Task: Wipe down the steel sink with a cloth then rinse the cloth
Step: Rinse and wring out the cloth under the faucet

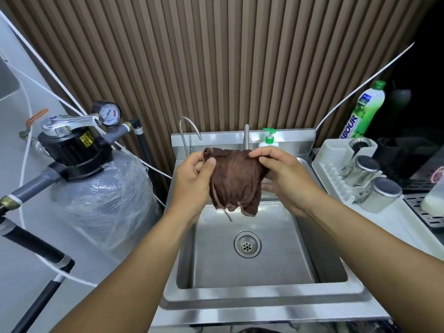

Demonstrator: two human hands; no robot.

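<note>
A brown cloth (236, 181) hangs crumpled above the back of the steel sink (264, 294). My left hand (193, 177) pinches its upper left corner with thumb and fingers. My right hand (281, 174) pinches the upper right edge, other fingers behind the cloth. A loose thread dangles from the cloth's lower edge. The basin looks dry, with a round drain (247, 243) in its middle. Two taps stand at the back: a thin curved spout (189, 126) and a flexible metal hose tap (246, 138) partly behind the cloth. No water runs.
A green-topped soap pump (269, 139) stands on the sink's back ledge. A white dish rack (336, 169) with steel cups (379, 193) sits to the right, a green dish-soap bottle (362, 109) behind it. A wrapped filter tank (103, 200) with gauge and hoses stands on the left.
</note>
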